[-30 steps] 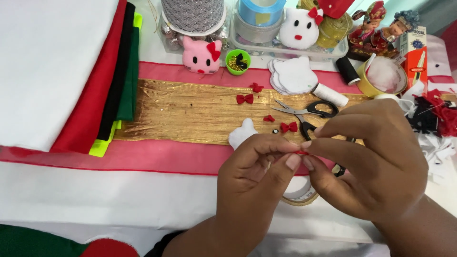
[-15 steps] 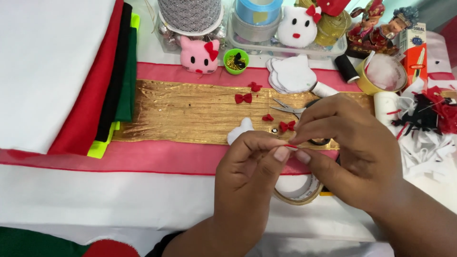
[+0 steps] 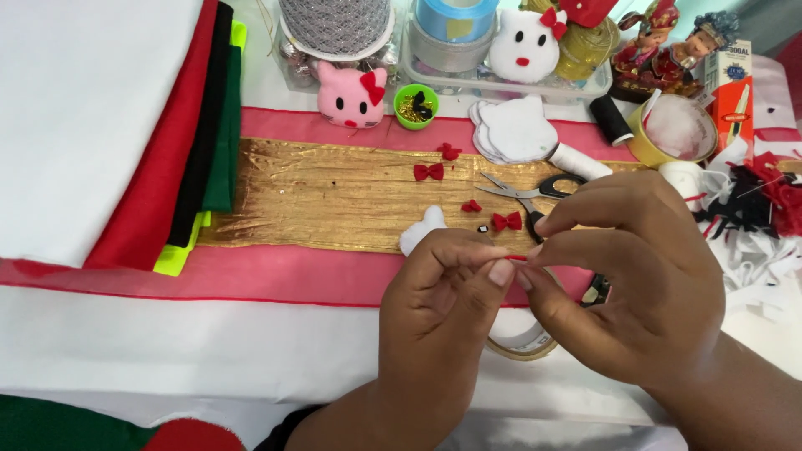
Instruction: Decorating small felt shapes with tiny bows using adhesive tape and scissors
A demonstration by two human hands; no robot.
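Observation:
My left hand (image 3: 443, 309) and my right hand (image 3: 626, 276) meet fingertip to fingertip over the pink strip, pinching a tiny red piece (image 3: 518, 258) between them. A small white stuffed cat shape (image 3: 420, 229) pokes out from behind my left hand. Just beyond the fingers lie a small red bow (image 3: 506, 221), a red scrap (image 3: 471, 205) and a tiny black bead (image 3: 483, 227) on the gold cloth (image 3: 334, 196). Scissors (image 3: 535, 190) with black handles lie behind my right hand. A tape roll (image 3: 518, 342) sits under my hands.
Folded felt in white, red, black and green (image 3: 167, 134) lies at left. At the back are a pink cat plush (image 3: 351, 96), a green cup of pins (image 3: 415, 106), white cat cutouts (image 3: 514, 129), ribbon spools (image 3: 455, 21), a black thread spool (image 3: 611, 119) and figurines (image 3: 668, 42).
Both hands have drifted slightly toward me and left, uncovering more of the scissors; the fingertips stay pinched on the red piece.

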